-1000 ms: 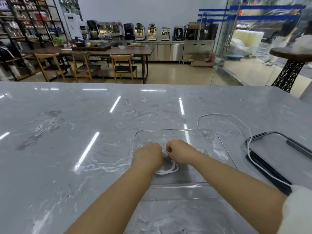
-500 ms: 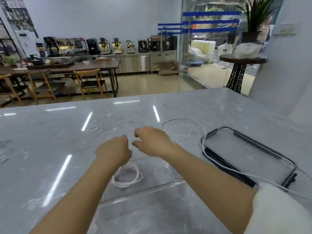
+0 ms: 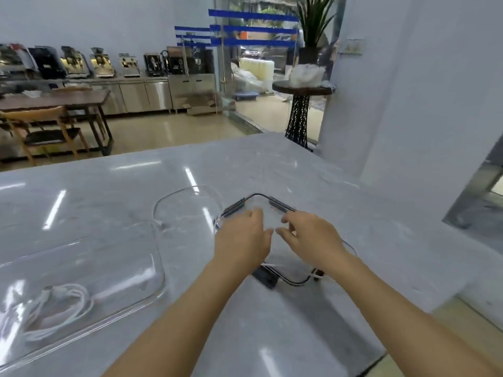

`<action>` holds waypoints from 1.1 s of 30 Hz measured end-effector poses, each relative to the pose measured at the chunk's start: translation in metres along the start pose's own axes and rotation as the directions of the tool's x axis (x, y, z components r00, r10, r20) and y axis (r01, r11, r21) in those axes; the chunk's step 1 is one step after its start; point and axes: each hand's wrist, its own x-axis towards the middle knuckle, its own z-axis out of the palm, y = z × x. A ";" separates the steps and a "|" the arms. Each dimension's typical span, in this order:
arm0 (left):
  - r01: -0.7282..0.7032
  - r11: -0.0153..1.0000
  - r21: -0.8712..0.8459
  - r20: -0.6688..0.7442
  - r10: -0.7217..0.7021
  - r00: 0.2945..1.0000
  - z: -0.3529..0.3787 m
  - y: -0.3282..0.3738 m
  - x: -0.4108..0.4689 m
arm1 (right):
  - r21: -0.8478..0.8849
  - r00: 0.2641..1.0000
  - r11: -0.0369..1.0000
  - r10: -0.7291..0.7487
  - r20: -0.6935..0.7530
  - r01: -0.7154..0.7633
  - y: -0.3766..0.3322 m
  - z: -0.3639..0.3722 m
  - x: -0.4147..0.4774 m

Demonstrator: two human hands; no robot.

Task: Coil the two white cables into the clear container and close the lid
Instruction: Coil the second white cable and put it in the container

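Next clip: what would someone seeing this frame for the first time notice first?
The left hand and right hand hover open over the black-clipped lid at centre right of the marble table. At lower left, the clear container holds one coiled white cable, while the second cable lies loose beyond it.

I'm seeing the clear container (image 3: 156,270) running off the left edge, with its coiled cable (image 3: 57,308) smearing into blur. The left hand (image 3: 242,240) and right hand (image 3: 310,240) are covering the middle of the lid (image 3: 258,196). Blurred fingertips are hiding any grip, and the second cable (image 3: 168,198) is lying partly hidden beneath them.
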 end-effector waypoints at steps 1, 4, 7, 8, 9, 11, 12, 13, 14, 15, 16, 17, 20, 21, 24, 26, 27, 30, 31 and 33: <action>-0.047 0.999 -0.025 0.019 0.048 0.999 0.014 0.008 -0.003 | 0.009 1.000 1.000 0.014 0.024 -0.014 0.016 0.004 -0.011; -0.242 0.961 -0.134 0.060 0.252 0.966 0.048 0.024 -0.013 | 0.069 0.995 0.998 -0.021 0.102 0.014 0.052 0.015 -0.038; -0.331 0.896 -0.298 0.062 0.364 0.929 0.073 0.026 -0.021 | 0.122 0.976 0.982 -0.164 0.144 0.147 0.071 0.020 -0.052; -0.340 0.878 -0.339 0.072 0.384 0.920 0.076 0.025 -0.024 | 0.150 0.971 0.972 -0.201 0.128 0.182 0.074 0.022 -0.053; -0.347 0.865 -0.361 0.070 0.397 0.915 0.078 0.024 -0.025 | 0.183 0.968 0.962 -0.227 0.111 0.204 0.077 0.022 -0.055; -0.364 0.856 -0.366 0.065 0.414 0.908 0.081 0.025 -0.026 | 0.236 0.963 0.945 -0.255 0.092 0.228 0.078 0.023 -0.056; -0.362 0.855 -0.371 0.064 0.412 0.909 0.081 0.026 -0.026 | 0.251 0.960 0.938 -0.269 0.083 0.241 0.078 0.023 -0.056; -0.363 0.854 -0.373 0.056 0.412 0.910 0.080 0.026 -0.026 | 0.258 0.955 0.931 -0.286 0.078 0.258 0.078 0.024 -0.056; -0.372 0.850 -0.373 0.033 0.413 0.910 0.080 0.027 -0.025 | 0.261 0.949 0.925 -0.305 0.075 0.277 0.078 0.025 -0.055; -0.379 0.846 -0.376 0.000 0.409 0.913 0.080 0.027 -0.026 | 0.262 0.944 0.920 -0.321 0.072 0.292 0.078 0.025 -0.054; -0.361 0.845 -0.395 -0.026 0.383 0.924 0.077 0.027 -0.026 | 0.262 0.942 0.917 -0.330 0.068 0.302 0.078 0.026 -0.052; -0.319 0.850 -0.419 -0.041 0.334 0.942 0.074 0.026 -0.027 | 0.251 0.941 0.917 -0.334 0.057 0.311 0.078 0.027 -0.051; -0.204 0.871 -0.447 -0.120 0.168 0.979 0.054 0.028 -0.021 | 0.178 0.960 0.943 -0.277 -0.048 0.281 0.078 0.018 -0.041; -0.161 0.865 -0.474 -0.147 0.102 0.984 0.044 0.030 -0.019 | 0.185 0.971 0.955 -0.220 -0.089 0.233 0.078 0.011 -0.035; -0.072 0.794 -0.603 -0.253 -0.105 0.962 0.008 0.035 -0.009 | 0.235 0.969 0.957 -0.119 -0.215 0.170 0.074 -0.015 -0.012; -0.014 0.700 -0.714 -0.286 -0.273 0.919 -0.016 0.039 -0.002 | 0.196 0.927 0.967 -0.084 -0.365 0.164 0.069 -0.028 0.002; 0.024 0.597 -0.802 -0.254 -0.376 0.891 -0.025 0.039 0.003 | 0.177 0.897 0.973 -0.055 -0.439 0.147 0.065 -0.033 0.008; 0.061 0.078 -0.995 0.004 -0.578 0.816 -0.052 0.035 0.017 | 0.190 0.801 0.976 0.029 -0.597 0.107 0.039 -0.039 0.016; 0.051 -0.053 -0.997 0.072 -0.586 0.807 -0.058 0.032 0.019 | 0.163 0.769 0.977 -0.004 -0.640 0.140 0.026 -0.040 0.015; 0.026 -0.215 -0.976 0.148 -0.573 0.806 -0.069 0.028 0.019 | 0.123 0.730 0.946 -0.145 -0.668 0.300 -0.002 -0.038 0.011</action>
